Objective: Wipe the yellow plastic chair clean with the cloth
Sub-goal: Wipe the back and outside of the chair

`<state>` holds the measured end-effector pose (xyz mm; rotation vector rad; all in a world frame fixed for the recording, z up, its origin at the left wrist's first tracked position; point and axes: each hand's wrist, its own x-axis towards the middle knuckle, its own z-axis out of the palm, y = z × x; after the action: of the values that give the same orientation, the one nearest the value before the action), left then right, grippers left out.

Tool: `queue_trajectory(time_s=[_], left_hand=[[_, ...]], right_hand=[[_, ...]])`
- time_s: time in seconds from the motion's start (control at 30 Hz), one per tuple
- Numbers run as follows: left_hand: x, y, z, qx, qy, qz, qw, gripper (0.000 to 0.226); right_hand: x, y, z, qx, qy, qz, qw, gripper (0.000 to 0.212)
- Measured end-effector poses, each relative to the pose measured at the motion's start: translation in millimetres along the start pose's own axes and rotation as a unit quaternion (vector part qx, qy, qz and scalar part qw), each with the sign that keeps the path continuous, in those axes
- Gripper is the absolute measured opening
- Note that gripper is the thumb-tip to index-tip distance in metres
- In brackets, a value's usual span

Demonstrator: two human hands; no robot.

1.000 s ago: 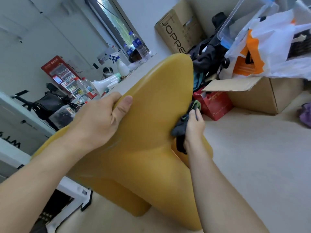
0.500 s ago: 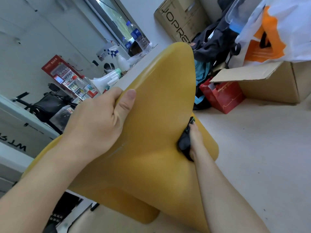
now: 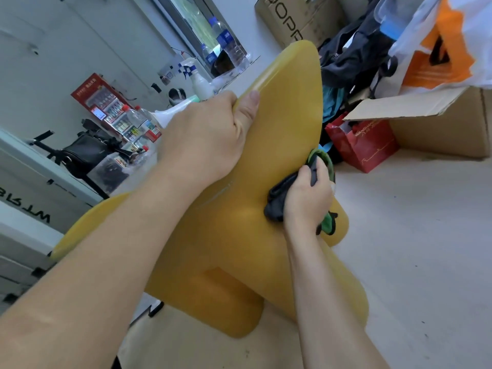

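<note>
The yellow plastic chair fills the middle of the view, tilted, with its legs toward me. My left hand grips its upper left edge, thumb on the near face and fingers wrapped behind. My right hand holds a bunched dark cloth with green trim and presses it against the chair's right side, near the curved edge. Part of the cloth is hidden under my palm.
A red paper bag, an open cardboard box and dark bags crowd the floor at the right back. A table at left carries bottles, a spray bottle and a black bag. Pale floor lies to the right.
My right hand with the cloth has slid along the chair's right side, down and then back up. My left hand has kept its grip on the chair's edge.
</note>
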<state>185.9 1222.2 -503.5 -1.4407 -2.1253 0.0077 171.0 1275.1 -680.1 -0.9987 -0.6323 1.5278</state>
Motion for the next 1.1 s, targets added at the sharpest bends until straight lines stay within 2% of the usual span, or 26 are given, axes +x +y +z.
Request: queue_trajectory(time_s=[0.07, 0.13, 0.23, 0.27, 0.3, 0.37, 0.4, 0.43, 0.47, 0.5, 0.57, 0.7, 0.77, 0.83, 0.9, 0.93, 0.97, 1.0, 1.07, 1.1], left_hand=[[5.3, 2.3, 1.5, 0.010, 0.005, -0.012, 1.000, 0.056], [7.3, 3.1, 2.7, 0.017, 0.016, -0.009, 1.000, 0.055], [5.5, 1.9, 3.1, 0.016, 0.019, -0.003, 1.000, 0.052], [4.9, 1.4, 2.7, 0.016, 0.015, -0.004, 1.000, 0.052], [4.4, 1.3, 1.9, 0.016, 0.013, -0.003, 1.000, 0.052], [3.0, 1.9, 1.6, 0.019, 0.011, -0.001, 1.000, 0.053], [2.5, 2.6, 2.2, 0.023, 0.012, 0.003, 1.000, 0.053], [2.4, 3.5, 3.0, 0.031, 0.011, 0.004, 0.999, 0.053], [3.3, 4.1, 3.9, 0.037, 0.009, 0.003, 0.999, 0.054], [5.3, 4.6, 4.4, 0.042, 0.008, -0.001, 0.999, 0.055], [12.9, 5.5, 6.0, 0.051, 0.009, -0.010, 0.999, 0.054], [45.3, 21.2, 12.6, 0.046, -0.059, -0.041, 0.996, 0.054], [60.0, 26.4, 12.8, -0.019, -0.071, -0.059, 0.996, 0.048], [55.7, 23.6, 8.1, -0.107, -0.005, -0.025, 0.994, 0.026], [18.9, 21.3, 3.6, -0.158, 0.117, 0.076, 0.978, 0.028], [-6.8, 22.9, 4.8, -0.164, 0.150, 0.119, 0.968, 0.028], [-32.1, 25.2, 10.1, -0.165, 0.143, 0.130, 0.967, 0.023], [-53.7, 28.7, 17.3, -0.165, 0.097, 0.103, 0.976, 0.020], [-78.0, 32.0, 34.8, -0.174, -0.020, -0.026, 0.984, 0.033], [-84.7, 32.2, 42.0, -0.213, -0.056, -0.085, 0.972, 0.038]], right_hand=[[-37.6, -28.2, 12.1, 0.025, 0.060, -0.135, 0.989, 0.038], [-70.0, -40.0, 22.8, 0.011, 0.096, -0.263, 0.960, 0.038], [-76.7, -31.2, 23.9, -0.010, 0.099, -0.374, 0.922, 0.037], [-68.1, -27.7, 19.0, -0.020, 0.097, -0.374, 0.922, 0.038], [-54.6, -21.8, 13.9, -0.041, 0.094, -0.329, 0.939, 0.041], [-12.4, -0.3, 4.5, -0.107, 0.020, -0.103, 0.989, 0.046], [8.3, 10.8, -0.9, -0.132, -0.054, 0.030, 0.989, 0.047], [22.8, 18.4, -7.4, -0.153, -0.113, 0.114, 0.975, 0.047], [29.6, 23.4, -12.5, -0.168, -0.137, 0.145, 0.965, 0.046], [30.8, 22.2, -14.3, -0.185, -0.139, 0.134, 0.964, 0.046], [17.4, 5.9, -12.4, -0.195, -0.097, 0.044, 0.975, 0.039], [-26.4, -36.3, 0.7, -0.086, -0.055, -0.153, 0.983, 0.028], [-34.4, -44.0, 5.1, -0.046, -0.060, -0.214, 0.974, 0.024], [-23.6, -41.3, -1.1, -0.039, -0.083, -0.173, 0.981, 0.023], [-3.5, -38.0, -15.1, -0.077, -0.144, -0.066, 0.984, 0.023], [6.0, -39.5, -23.4, -0.105, -0.185, -0.022, 0.977, 0.024], [13.2, -43.5, -32.1, -0.121, -0.230, 0.009, 0.966, 0.026], [17.7, -52.1, -40.2, -0.127, -0.279, 0.026, 0.951, 0.030], [19.4, -79.1, -55.5, -0.122, -0.385, 0.029, 0.914, 0.039], [19.1, -91.7, -65.2, -0.115, -0.434, 0.017, 0.893, 0.044]])
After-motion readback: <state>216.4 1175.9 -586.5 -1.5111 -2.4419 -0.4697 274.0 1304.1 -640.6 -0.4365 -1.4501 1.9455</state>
